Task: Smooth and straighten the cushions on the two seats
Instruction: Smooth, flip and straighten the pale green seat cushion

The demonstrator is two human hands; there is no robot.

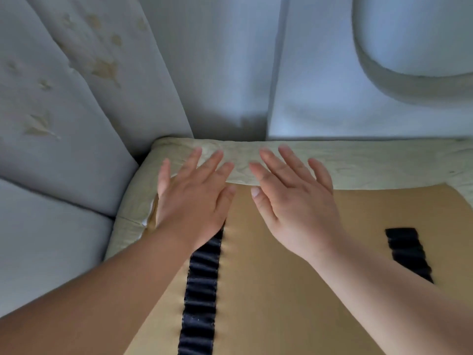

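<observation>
A seat cushion (294, 265) fills the lower half of the view, its tan underside facing up with a pale quilted border (371, 165) along the back and left edges. Two black ribbed strips (202, 290) run across the tan fabric. My left hand (192, 198) lies flat with fingers spread near the cushion's back left corner, fingertips on the quilted border. My right hand (294, 201) is beside it, also flat and spread, fingertips on the same border. Neither hand holds anything.
Grey-white padded backrest panels (225, 60) rise behind the cushion. The left panel (51, 98) has worn, torn patches. A padded armrest (46, 239) sits at the left. A rounded pale cushion edge (409, 80) shows at the top right.
</observation>
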